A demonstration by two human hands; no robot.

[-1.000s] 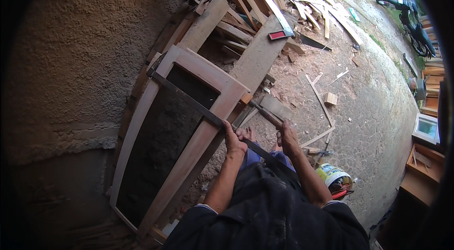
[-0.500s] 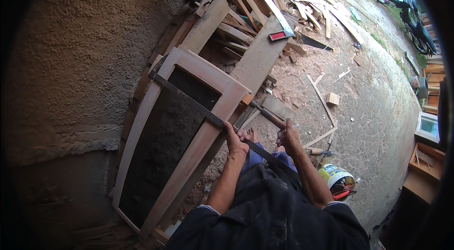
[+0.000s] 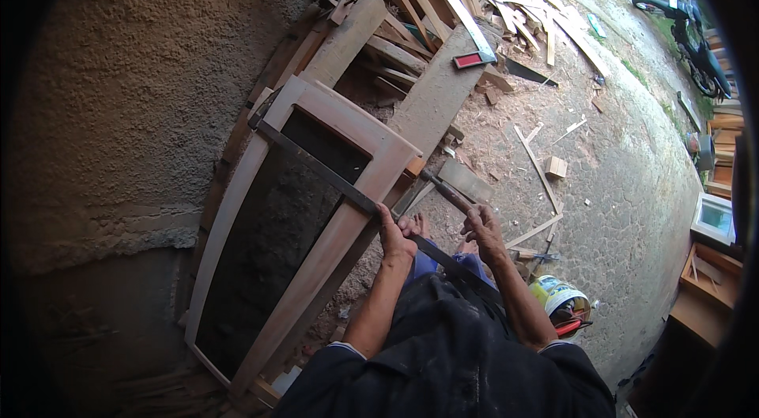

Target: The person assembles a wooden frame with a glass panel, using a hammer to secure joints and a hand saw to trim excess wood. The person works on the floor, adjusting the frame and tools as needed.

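Observation:
A pale wooden frame lies at a slant across thick timber beams. The long dark bar of a bar clamp crosses the frame, its far jaw hooked over the left edge. My left hand is closed around this bar just off the frame's right side. With bent fingers, my right hand grips the end of the clamp's wooden handle. At the handle's other end, the screw meets a small orange-brown wood block against the frame's edge.
A try square and a handsaw lie beyond the frame, near a scrap-wood pile. A rough wall rises at the left. A bucket of tools stands at the right; farther off is a motorcycle.
My right hand's fingers have shifted around the wooden handle and look slightly more raised. My left hand and the frame stay in place; the view has moved a little.

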